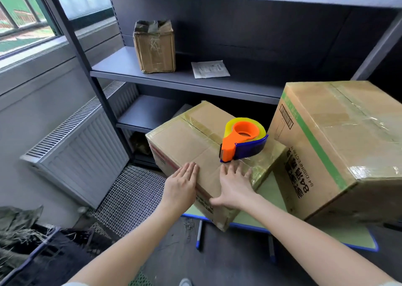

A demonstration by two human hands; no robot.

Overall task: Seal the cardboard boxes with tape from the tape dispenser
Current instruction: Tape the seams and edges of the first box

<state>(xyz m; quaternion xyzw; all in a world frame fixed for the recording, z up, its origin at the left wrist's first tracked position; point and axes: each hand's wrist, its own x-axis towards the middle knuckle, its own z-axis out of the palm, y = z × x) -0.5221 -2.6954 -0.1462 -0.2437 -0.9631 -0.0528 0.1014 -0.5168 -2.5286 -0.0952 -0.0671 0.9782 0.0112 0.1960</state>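
Note:
A taped cardboard box (187,146) lies on a small green table (272,198), jutting over its front edge. An orange and blue tape dispenser (241,142) with a yellowish tape roll stands on the box top, near its right side. My left hand (181,186) rests flat on the box's near edge with straight fingers. My right hand (235,185) presses flat on the top just below the dispenser, thumb spread down the front face. A bigger taped box (339,146) with a green stripe stands to the right, touching the first.
Behind the table stands a dark metal shelf rack (174,79) holding a small worn box (155,46) and a paper sheet (210,69). A white radiator (80,155) is on the left wall, a wire mesh (130,196) lies on the floor.

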